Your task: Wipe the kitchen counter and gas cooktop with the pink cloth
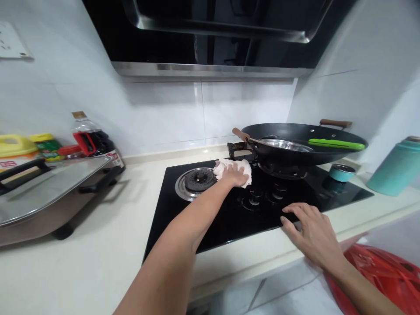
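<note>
left hand [235, 175]: closed over white cloth [229, 166] on black hob [229, 214], beside burner [196, 180] | right hand [310, 232]: fingers spread flat on hob's front edge | wok [303, 142] behind

My left hand [234, 175] lies on a cloth [231, 169] on the hob [229, 214], just right of the left burner [196, 181]. My right hand [310, 234] rests on the hob's front edge, right of the knobs [265, 197]. Wok [303, 146] sits on the right burner behind them, w/ a bowl [286, 144] and spatula [336, 144] in it. Small cup [341, 173] just right of the wok, flask [398, 166] further right. Lidded pan [49, 192] on the counter [108, 245] far left; bottle [95, 140] behind it by the wall.
</note>
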The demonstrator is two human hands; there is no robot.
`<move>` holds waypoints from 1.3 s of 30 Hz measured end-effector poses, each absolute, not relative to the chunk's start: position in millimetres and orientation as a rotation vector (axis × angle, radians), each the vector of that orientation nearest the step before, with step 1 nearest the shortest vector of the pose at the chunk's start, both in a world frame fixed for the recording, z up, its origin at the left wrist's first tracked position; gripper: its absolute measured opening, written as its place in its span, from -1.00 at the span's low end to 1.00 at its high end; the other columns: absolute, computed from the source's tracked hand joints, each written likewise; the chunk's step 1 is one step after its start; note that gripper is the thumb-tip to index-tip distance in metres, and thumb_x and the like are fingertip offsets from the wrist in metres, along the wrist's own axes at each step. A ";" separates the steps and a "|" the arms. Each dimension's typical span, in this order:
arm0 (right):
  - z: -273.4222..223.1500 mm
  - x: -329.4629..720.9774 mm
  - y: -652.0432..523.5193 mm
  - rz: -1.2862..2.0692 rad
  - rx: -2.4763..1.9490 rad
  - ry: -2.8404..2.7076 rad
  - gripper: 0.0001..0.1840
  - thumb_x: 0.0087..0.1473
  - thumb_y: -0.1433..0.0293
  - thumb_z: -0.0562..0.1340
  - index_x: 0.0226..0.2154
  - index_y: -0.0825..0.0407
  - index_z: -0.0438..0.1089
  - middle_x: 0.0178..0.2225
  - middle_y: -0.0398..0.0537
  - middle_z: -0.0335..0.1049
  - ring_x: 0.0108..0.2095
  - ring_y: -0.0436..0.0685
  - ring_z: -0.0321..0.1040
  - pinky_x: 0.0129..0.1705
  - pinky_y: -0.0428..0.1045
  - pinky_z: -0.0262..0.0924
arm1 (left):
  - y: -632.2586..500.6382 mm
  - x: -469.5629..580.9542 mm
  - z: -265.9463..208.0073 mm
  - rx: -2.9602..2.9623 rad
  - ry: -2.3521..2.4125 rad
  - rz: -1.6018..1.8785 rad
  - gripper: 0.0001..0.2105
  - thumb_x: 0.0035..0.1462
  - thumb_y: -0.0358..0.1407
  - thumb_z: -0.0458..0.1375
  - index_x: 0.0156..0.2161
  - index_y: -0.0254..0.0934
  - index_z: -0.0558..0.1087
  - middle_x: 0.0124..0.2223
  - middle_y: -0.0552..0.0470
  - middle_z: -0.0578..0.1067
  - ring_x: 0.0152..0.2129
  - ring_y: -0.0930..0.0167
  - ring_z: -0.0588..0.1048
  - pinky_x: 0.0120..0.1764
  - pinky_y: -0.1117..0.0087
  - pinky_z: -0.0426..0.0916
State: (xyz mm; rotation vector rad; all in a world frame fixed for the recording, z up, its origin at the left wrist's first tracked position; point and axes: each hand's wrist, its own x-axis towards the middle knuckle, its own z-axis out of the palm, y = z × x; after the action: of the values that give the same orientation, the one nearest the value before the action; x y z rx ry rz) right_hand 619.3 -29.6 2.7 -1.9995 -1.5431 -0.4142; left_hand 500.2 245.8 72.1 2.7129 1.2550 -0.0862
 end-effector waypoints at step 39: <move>-8.2 631.5 -20.9 -0.312 -2.226 -1.523 -0.36 0.25 -0.01 -0.07 0.09 -0.07 0.47 0.18 0.15 0.37 0.15 0.45 0.29 0.16 0.34 0.18 | 31.7 81.6 64.0 2.681 1.654 0.188 -0.32 0.25 0.30 -0.10 0.40 0.18 0.23 0.50 0.01 0.16 0.41 -0.06 0.10 0.32 -0.33 -0.09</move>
State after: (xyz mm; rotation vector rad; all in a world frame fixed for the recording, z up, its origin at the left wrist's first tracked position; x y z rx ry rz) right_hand 631.5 -20.9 -8.2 -2.2256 -1.5231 -0.3119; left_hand 81.6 31.7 64.0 2.6807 1.6535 0.1881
